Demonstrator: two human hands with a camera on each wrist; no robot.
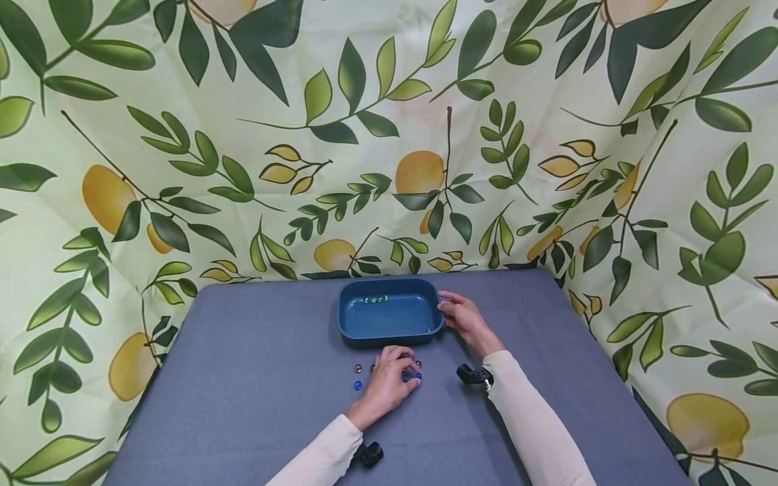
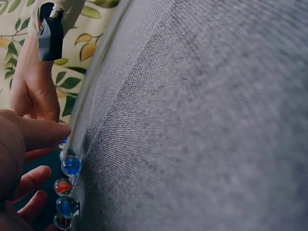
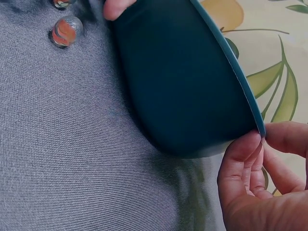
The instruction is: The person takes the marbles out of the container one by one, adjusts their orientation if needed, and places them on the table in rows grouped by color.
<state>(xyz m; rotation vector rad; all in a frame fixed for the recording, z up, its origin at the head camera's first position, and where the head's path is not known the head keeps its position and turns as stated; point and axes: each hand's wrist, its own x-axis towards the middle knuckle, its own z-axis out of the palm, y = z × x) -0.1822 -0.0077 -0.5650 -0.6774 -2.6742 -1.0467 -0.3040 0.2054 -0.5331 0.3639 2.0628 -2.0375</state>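
A dark blue rectangular tray (image 1: 389, 337) stands on the cloth. My right hand (image 1: 467, 318) pinches the rim at its right end, thumb outside the wall in the right wrist view. In front of the tray, my left hand (image 1: 389, 381) hovers palm down over several glass marbles, fingers spread and bent. Between its thumb and index finger shows a blue marble (image 1: 419, 376), with no clear grip on it. The left wrist view shows a red marble (image 2: 63, 186) and a blue marble (image 2: 70, 166) in a line below the fingers. The hand partly hides others.
Inside the tray, a row of greenish marbles (image 1: 375, 299) lies along the back wall. Another blue marble (image 1: 358, 385) and a reddish marble (image 1: 358, 368) lie left of my left hand. Grey cloth (image 1: 261, 391) covers the table; a leaf-patterned curtain (image 1: 365, 155) rises behind it.
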